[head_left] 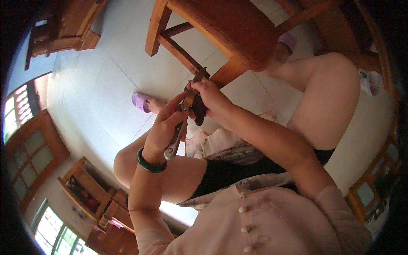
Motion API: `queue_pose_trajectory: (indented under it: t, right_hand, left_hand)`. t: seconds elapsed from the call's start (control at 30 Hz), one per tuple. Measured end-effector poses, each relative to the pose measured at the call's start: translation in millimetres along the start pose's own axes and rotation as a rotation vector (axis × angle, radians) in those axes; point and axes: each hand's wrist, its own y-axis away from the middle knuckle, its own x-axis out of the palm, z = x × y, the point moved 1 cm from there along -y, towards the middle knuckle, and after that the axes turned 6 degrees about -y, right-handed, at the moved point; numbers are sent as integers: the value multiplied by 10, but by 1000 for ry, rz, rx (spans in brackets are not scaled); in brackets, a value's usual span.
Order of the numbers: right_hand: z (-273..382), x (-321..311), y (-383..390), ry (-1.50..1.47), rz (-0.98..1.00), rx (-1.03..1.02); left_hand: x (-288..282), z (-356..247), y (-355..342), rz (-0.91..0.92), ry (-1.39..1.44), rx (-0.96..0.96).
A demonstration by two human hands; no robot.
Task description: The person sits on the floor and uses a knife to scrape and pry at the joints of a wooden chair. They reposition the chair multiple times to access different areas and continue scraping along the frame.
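Handle, slim silvery-ended metal [172, 148] | left hand [160, 129] wrapped round it | right hand [209, 94], beyond, clasping dark elongated metal piece [199, 76] | likely stiff; grip mid-length

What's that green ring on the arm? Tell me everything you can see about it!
The dark green bangle is a thick, smooth, slightly glossy ring, perhaps stone or glass. No clasp shows. It circles the left wrist, sitting at a slant against the skin. Part of it is hidden behind the wrist, so I can't see it all.
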Motion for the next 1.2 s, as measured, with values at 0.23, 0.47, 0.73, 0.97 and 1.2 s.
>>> queue_pose_trajectory:
  t: [0.23,0.47,0.73,0.97,1.2]
  right_hand:
    - [-32,-30,-65,113,7,-10]
    - [27,12,-63,145,-17,-34]
    - [-4,18,-46,63,-26,62]
    - [-57,-9,-60,131,7,-32]
    - [-26,11,-92,136,-13,5]
  left_hand:
    - [131,-42,35,-102,147,15]
    - [155,-74,-4,-111,62,68]
    - [165,-72,53,-143,-11,27]
    - [165,-62,88,-98,-5,30]
    - [55,-18,19,-69,45,41]
